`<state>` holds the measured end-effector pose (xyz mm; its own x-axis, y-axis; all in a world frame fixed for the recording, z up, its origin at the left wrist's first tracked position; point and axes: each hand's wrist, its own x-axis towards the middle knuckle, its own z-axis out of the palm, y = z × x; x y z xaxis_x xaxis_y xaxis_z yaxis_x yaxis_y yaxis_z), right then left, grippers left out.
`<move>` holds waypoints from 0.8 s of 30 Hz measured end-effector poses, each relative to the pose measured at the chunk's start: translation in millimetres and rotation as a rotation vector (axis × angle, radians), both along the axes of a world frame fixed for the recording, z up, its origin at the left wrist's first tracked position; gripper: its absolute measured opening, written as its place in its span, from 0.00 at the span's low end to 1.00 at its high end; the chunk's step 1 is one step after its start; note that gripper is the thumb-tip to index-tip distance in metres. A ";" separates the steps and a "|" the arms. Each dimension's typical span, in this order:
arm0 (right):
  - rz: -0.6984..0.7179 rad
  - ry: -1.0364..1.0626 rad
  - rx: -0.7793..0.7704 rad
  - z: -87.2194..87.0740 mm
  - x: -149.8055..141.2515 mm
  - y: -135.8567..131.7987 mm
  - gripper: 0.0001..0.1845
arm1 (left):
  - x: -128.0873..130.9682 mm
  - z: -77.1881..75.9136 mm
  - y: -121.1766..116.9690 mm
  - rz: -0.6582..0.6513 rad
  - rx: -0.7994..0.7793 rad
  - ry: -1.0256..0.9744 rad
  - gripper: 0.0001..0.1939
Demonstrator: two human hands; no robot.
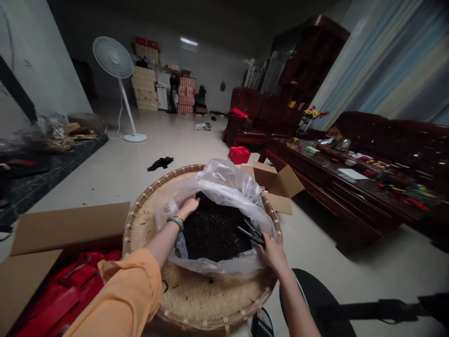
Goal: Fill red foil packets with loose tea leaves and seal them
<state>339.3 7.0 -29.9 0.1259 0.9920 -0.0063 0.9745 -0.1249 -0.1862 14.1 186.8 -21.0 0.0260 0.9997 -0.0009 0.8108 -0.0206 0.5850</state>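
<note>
The orange sleeve (122, 290) and plastic bag (224, 187) partly hide the tray's rim (203, 324)

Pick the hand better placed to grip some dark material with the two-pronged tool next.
Right, I'd judge: the right hand holds the two-pronged tool, prongs over the dark material; the left hand shows no tool.

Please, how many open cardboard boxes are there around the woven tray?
2. The left box, with red items inside, is beside the woven tray; the right box is beyond its far right rim. Others may be hidden.
</note>
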 end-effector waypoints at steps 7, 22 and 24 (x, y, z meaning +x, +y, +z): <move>0.135 0.036 0.017 -17.9 -1.6 -26.7 0.23 | -6.6 -6.9 -68.8 0.050 -0.012 0.021 0.25; 0.017 -0.135 0.353 -37.1 -47.2 -58.0 0.22 | 13.8 -31.8 -189.1 -0.049 0.245 -0.054 0.24; 0.029 -0.130 0.398 -41.4 -48.0 -59.5 0.21 | 14.9 -36.0 -188.2 -0.003 0.308 -0.068 0.24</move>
<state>291.2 -52.6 -71.4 0.0725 0.9168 0.3928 0.9952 -0.0403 -0.0895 28.9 -1.3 -57.1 0.0184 0.9527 0.3035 0.7695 -0.2073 0.6041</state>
